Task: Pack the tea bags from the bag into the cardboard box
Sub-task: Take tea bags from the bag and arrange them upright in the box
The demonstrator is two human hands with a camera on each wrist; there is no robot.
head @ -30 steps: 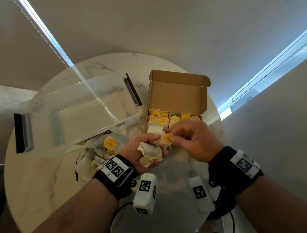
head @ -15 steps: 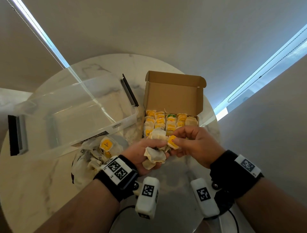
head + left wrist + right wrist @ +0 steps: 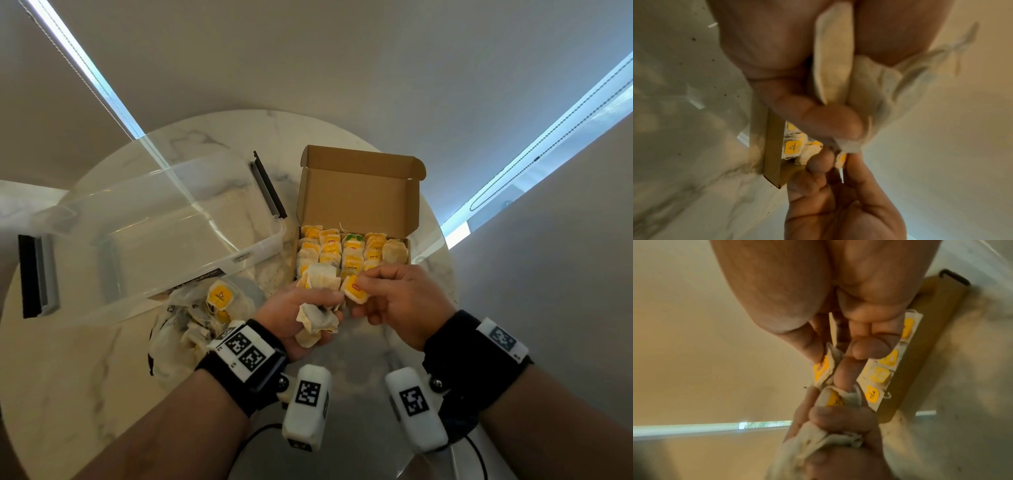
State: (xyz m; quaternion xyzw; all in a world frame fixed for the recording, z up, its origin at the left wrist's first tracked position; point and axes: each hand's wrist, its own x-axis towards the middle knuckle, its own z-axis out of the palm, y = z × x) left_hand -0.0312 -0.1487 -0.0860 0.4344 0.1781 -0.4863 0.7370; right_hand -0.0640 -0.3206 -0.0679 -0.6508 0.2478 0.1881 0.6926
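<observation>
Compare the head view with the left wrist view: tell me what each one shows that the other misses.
Head only: the clear plastic bin, the plastic bag of loose tea bags, the box's raised lid.

Left wrist only: the underside of the left hand gripping its tea bag bunch.

Both: the cardboard box, the right hand pinching one yellow-tagged tea bag.

On a round marble table [image 3: 61, 377], an open cardboard box [image 3: 359, 192] is seen with its lid raised and rows of yellow-labelled tea bags [image 3: 346, 251] packed inside. A bunch of tea bags [image 3: 317, 320] is gripped in the left hand [image 3: 291, 318], just before the box. One yellow-labelled tea bag [image 3: 354, 289] is pinched by the right hand [image 3: 400, 301]. A clear plastic bag [image 3: 191, 318] holding more tea bags lies left of the hands, beside a transparent tub [image 3: 144, 236].
</observation>
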